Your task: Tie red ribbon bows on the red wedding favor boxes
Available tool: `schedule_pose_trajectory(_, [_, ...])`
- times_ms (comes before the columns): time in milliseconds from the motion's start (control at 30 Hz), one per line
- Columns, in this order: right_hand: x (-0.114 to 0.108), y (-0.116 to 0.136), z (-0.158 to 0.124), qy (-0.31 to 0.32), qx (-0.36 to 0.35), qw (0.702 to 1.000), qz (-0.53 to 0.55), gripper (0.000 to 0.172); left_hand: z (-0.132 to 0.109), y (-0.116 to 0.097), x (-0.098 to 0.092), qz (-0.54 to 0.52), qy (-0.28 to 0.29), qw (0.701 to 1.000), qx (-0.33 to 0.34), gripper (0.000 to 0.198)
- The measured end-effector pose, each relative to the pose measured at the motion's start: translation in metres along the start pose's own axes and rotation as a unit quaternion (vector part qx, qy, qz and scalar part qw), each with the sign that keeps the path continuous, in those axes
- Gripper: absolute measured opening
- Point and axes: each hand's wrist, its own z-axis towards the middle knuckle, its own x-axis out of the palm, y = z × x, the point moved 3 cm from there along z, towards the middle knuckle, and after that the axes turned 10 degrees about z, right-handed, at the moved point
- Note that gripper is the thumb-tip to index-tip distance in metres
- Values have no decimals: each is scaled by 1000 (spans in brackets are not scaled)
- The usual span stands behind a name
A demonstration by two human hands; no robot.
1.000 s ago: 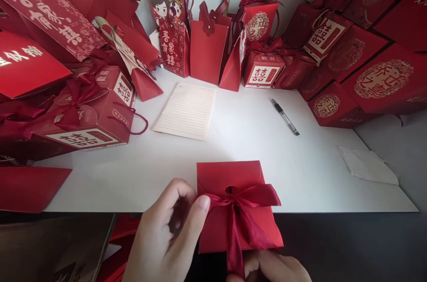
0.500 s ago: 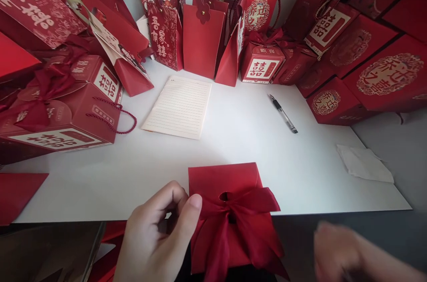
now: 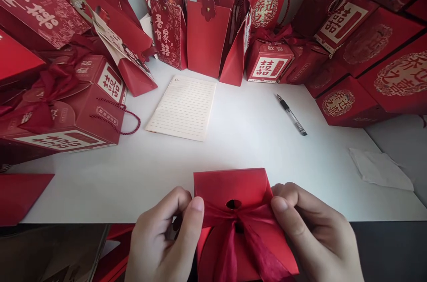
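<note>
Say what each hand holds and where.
Dark red ribbon bow on the red gift box: left hand pinches its left loop, right hand its right loop, at the outer ends. Whether either also grips the box can't be told.

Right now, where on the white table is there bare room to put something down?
Bare tabletop lies between the lined pad and the pen, and between the pen and the white sheet. Red packages crowd the left and the back; the left hand, right hand and ribboned packet fill the near middle.
</note>
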Motion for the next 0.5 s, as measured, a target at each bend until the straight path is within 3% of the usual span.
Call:
schedule_pose_trajectory(167, [-9,-9,14,44,-75,996,28,31,1,1,-2,-33,12,999,-2,37])
schedule_pose_trajectory(267, [-16,-16,24,85,-133,987,11,37,-1,3,-4,-55,44,997,29,33])
schedule_pose_trajectory(300, [-17,-17,24,105,-145,984,-11,44,-1,4,-5,-57,49,996,42,30])
schedule_pose_trajectory(433, [-12,-16,12,195,-186,955,-126,105,0,5,-5,-42,31,996,78,23])
schedule_pose_trajectory(500, [-8,-14,5,199,-202,948,-145,109,2,5,-4,-41,20,994,104,22])
